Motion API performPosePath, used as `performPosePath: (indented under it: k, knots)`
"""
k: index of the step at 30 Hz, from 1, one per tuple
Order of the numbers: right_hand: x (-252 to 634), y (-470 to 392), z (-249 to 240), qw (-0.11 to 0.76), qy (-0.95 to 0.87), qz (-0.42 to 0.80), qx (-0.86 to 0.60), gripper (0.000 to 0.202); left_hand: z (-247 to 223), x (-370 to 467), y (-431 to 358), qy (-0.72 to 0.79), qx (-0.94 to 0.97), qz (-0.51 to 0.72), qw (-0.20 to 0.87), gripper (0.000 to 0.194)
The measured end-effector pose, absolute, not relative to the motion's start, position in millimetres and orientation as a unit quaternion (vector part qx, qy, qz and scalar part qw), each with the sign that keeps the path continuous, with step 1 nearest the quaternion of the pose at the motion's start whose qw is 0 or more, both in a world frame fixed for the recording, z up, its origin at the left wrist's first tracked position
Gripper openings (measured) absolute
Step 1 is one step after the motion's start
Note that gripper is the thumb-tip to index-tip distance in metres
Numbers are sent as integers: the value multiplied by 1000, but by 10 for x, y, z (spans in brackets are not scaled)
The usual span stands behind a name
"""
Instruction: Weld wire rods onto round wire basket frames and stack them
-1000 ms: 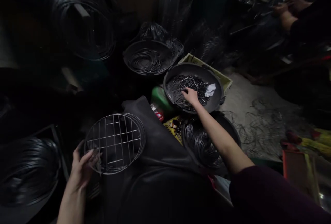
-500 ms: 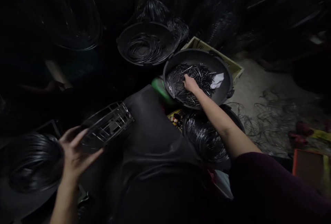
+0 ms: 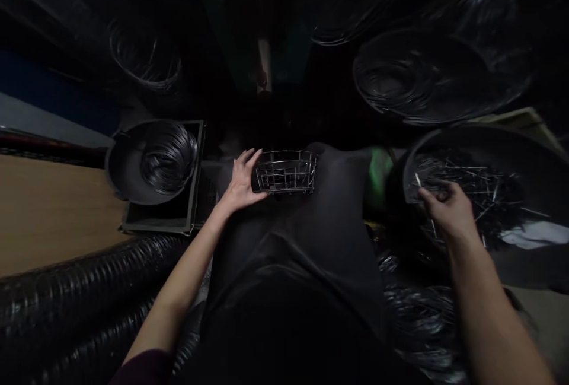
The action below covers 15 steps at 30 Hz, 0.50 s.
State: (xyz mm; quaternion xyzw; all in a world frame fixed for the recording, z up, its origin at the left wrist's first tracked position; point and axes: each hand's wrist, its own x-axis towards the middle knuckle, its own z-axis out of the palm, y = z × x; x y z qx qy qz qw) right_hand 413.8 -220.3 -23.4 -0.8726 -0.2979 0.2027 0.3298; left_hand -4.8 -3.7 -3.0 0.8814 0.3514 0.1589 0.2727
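Observation:
My left hand (image 3: 242, 183) grips one end of a small wire basket (image 3: 288, 172), thumb below and fingers above. The basket is held level over my dark-clad lap. Out to the right, my right hand (image 3: 447, 204) is at the near-left side of a wide dark basin (image 3: 524, 266). Thumb and fingers are pinched on a short metal rod (image 3: 418, 182), whose bright tip sticks up. Many loose short metal rods (image 3: 493, 189) lie in the basin, beside a crumpled white cloth or paper (image 3: 536, 235).
A basin with coiled wire (image 3: 168, 156) rests on a crate (image 3: 191, 219) at left. Ribbed dark coils (image 3: 80, 284) lie below a wooden board (image 3: 57, 207). Another basin of wire rings (image 3: 400, 85) stands at back right. Wire bundles (image 3: 422, 320) are beside my right leg.
The view has swung to the left. My right hand has moved from the middle of the rods to the basin's left side, now pinching a rod. My left hand still holds the basket.

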Motion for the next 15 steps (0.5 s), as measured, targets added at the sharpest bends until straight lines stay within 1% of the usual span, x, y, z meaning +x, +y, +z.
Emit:
performPosePath:
  k: [1, 2, 3, 5, 6, 7, 9, 11, 13, 15]
  knots:
    - [3897, -2154, -85, 380, -277, 252, -846, 57, -1, -20, -41, 344, 890, 147, 261, 104]
    - [3631, -2072, 54, 406, -268, 316, -815, 57, 31, 10, -38, 334, 899, 135, 249, 101]
    - [3359, -1956, 172, 401, -287, 390, -778, 54, 63, 39, -29, 327, 906, 124, 238, 98]
    - [2863, -1649, 323, 347, -348, 512, -704, 46, 108, 87, -3, 315, 914, 107, 231, 94]
    - [2662, -1483, 352, 324, -379, 545, -674, 43, 117, 102, 10, 310, 916, 102, 234, 93]
    - [2497, -1324, 354, 310, -411, 551, -657, 38, 117, 108, 19, 305, 916, 102, 239, 92]
    - [2271, -1073, 303, 303, -485, 481, -664, 27, 96, 99, 32, 294, 918, 112, 242, 89]
    - [2153, -939, 232, 279, -574, 353, -684, 22, 73, 66, 46, 285, 919, 129, 240, 83]
    - [2101, -903, 192, 224, -656, 250, -676, 27, 78, 23, 75, 281, 918, 144, 242, 80]
    - [2084, -897, 207, 170, -715, 196, -649, 40, 131, -20, 135, 275, 915, 153, 253, 78]
